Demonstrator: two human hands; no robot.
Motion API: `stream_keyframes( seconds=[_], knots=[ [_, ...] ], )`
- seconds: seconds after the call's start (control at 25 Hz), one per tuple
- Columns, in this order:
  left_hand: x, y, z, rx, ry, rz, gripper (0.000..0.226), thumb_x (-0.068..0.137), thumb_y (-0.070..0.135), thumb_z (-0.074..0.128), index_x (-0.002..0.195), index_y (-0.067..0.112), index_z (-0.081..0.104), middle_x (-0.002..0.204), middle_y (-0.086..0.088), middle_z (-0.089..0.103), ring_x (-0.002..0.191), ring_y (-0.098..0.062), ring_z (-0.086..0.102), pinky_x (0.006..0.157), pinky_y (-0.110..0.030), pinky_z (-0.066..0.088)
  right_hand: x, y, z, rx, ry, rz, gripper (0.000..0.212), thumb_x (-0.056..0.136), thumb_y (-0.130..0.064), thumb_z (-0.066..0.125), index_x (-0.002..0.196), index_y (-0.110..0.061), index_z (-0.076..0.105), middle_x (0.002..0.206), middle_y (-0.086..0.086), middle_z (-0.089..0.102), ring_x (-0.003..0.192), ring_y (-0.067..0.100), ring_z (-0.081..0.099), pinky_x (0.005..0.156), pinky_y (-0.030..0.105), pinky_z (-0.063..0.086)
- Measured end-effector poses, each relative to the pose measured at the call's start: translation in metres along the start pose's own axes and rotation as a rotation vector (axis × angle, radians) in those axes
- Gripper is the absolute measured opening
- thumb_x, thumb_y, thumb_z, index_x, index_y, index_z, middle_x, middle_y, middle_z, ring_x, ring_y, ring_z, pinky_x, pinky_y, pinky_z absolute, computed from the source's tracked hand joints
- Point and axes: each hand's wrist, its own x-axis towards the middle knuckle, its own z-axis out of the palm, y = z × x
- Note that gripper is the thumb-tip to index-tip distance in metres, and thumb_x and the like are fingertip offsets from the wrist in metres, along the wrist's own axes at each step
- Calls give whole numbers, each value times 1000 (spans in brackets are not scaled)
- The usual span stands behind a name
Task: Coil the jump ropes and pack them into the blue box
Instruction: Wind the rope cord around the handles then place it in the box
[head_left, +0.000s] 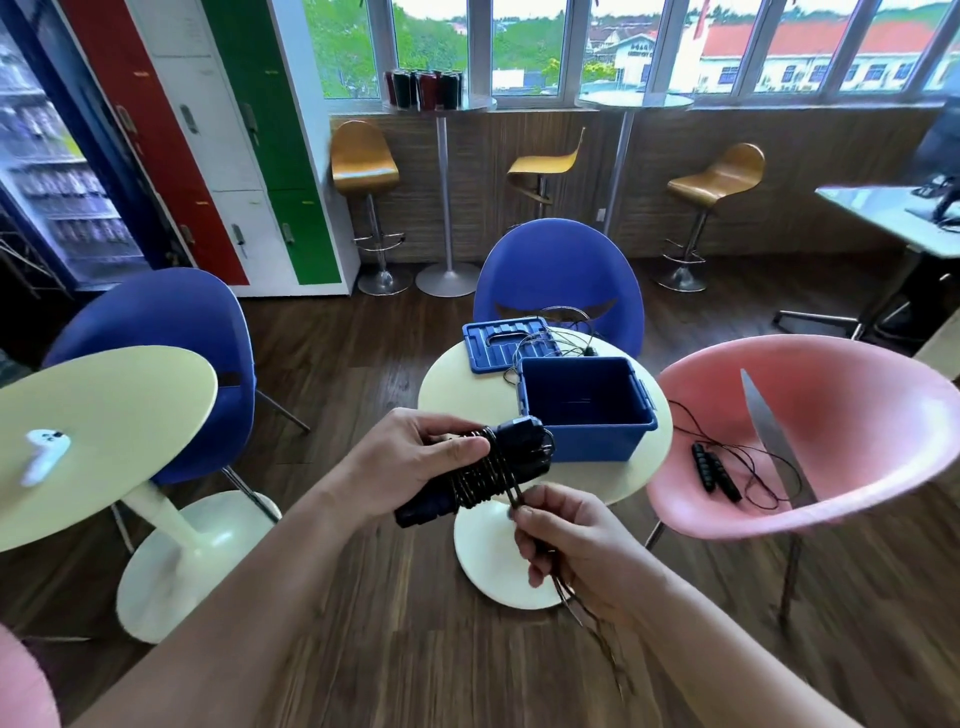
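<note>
Jump rope (483, 470) — two black handles held together, cord wound round them — is in mid-air, just short of the near edge of the round table (467, 395). The left hand (415, 457) grips the handles and wraps. The right hand (576, 545) pinches the loose cord just below the bundle, and the tail trails down past the wrist.

Coiling is the step in hand, and it looks nearly done. Next, the tail probably needs tucking under a wrap — then the bundle goes forward into the blue box (592, 441), which stands open toward the table's right edge with its lid (498, 343) behind. Another rope (714, 470) lies uncoiled on the pink chair (857, 415).
</note>
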Motion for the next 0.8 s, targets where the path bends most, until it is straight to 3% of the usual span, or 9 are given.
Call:
stream_keyframes(
  seconds=[0.12,0.2,0.32,0.44,0.6,0.72,0.8],
  knots=[
    [0,3,7,-166,-12,-40,37,83,27,74,112,5,80,100,-29,78,74,-31,72,58,-33,62,5,4,-17,-126,-103,-18,20,97,-15,63,109,-5,76,72,5,53,64,13,50,70,28,55],
    [0,2,8,-184,-47,-64,37,84,27,74,113,4,80,100,-30,77,73,-31,72,57,-32,62,10,-7,-29,-246,-172,20,18,98,-14,63,107,-8,77,78,5,65,73,13,62,73,25,52],
    [-1,-2,3,-199,-155,-86,47,85,39,78,114,3,79,99,-30,76,74,-30,72,61,-32,61,25,-39,-42,-620,-283,128,11,93,-16,66,95,-21,75,93,2,77,92,16,70,82,32,52],
    [0,-2,1,-141,-293,-169,68,71,55,89,108,-1,78,93,-29,74,75,-32,69,66,-36,60,45,-71,-42,-1056,-259,101,19,86,-8,63,75,-23,67,78,-5,69,77,13,61,76,33,48],
    [4,6,11,225,-380,-245,52,75,48,84,99,2,79,90,-30,73,74,-32,70,73,-46,59,54,-121,-27,-1646,-264,-54,15,82,-34,67,80,-19,70,76,-3,68,74,18,62,70,34,52],
    [8,8,14,351,-362,-277,38,85,42,82,94,5,79,85,-25,75,68,-28,71,69,-43,60,47,-141,-6,-1664,-223,-75,24,79,-39,56,70,-20,67,70,-2,65,72,21,60,68,36,51],
    [9,6,15,422,-355,-279,41,83,48,81,92,8,80,84,-22,77,68,-27,74,70,-43,62,42,-137,6,-1616,-197,-64,28,83,-36,48,65,-22,66,73,-4,68,77,20,62,70,36,51]
  ],
)
